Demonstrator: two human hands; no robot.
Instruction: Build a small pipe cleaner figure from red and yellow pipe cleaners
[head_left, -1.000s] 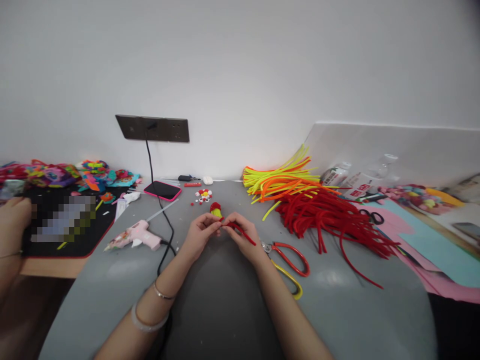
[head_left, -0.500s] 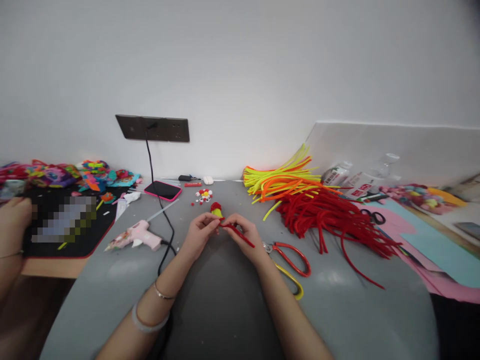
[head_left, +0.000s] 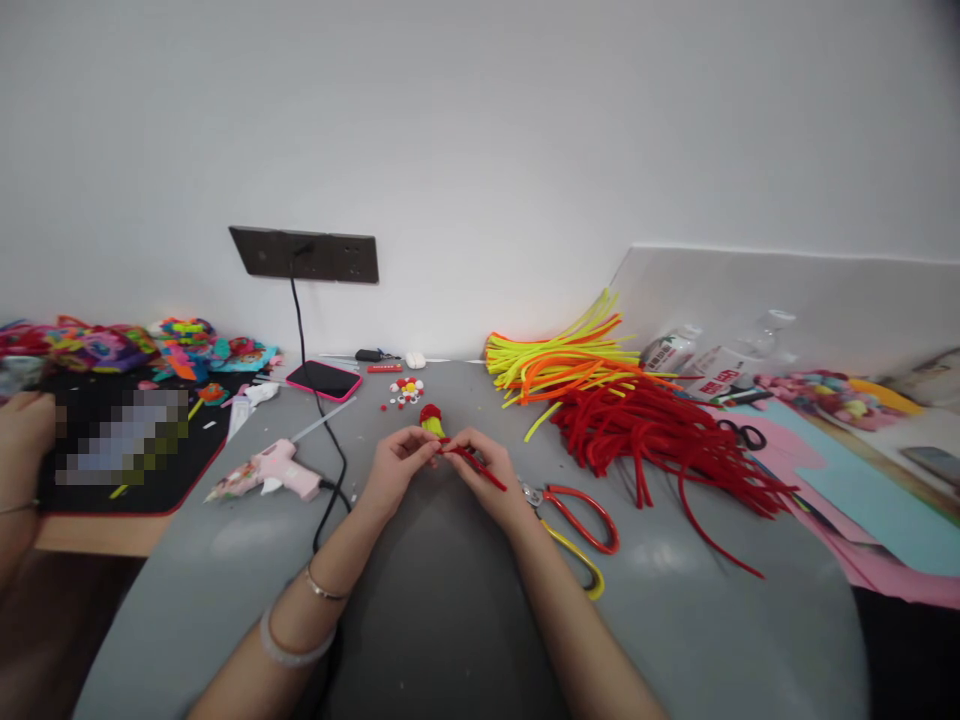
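Both hands meet over the middle of the grey table, pinching a red pipe cleaner (head_left: 493, 479) between them. My left hand (head_left: 399, 470) closes thumb and fingers on its left end. My right hand (head_left: 485, 470) grips it farther along, and the free end sticks out over the fingers to the lower right. Just beyond the fingertips is a small red and yellow fuzzy piece (head_left: 431, 420); whether it lies on the table or hangs from the fingers I cannot tell. Red-and-yellow-handled scissors (head_left: 581, 520) lie beside my right wrist.
Red pipe cleaners (head_left: 660, 435) and a yellow-orange bundle (head_left: 559, 360) lie at right. A pink glue gun (head_left: 281, 470), its cord and a phone (head_left: 324, 380) are at left, near small red and white pieces (head_left: 406, 390). Another person's hand (head_left: 26, 430) is at far left.
My fingers have shifted slightly on the red pipe cleaner, and its free end shows a little shorter past my right hand. Otherwise the view has only moved slightly.
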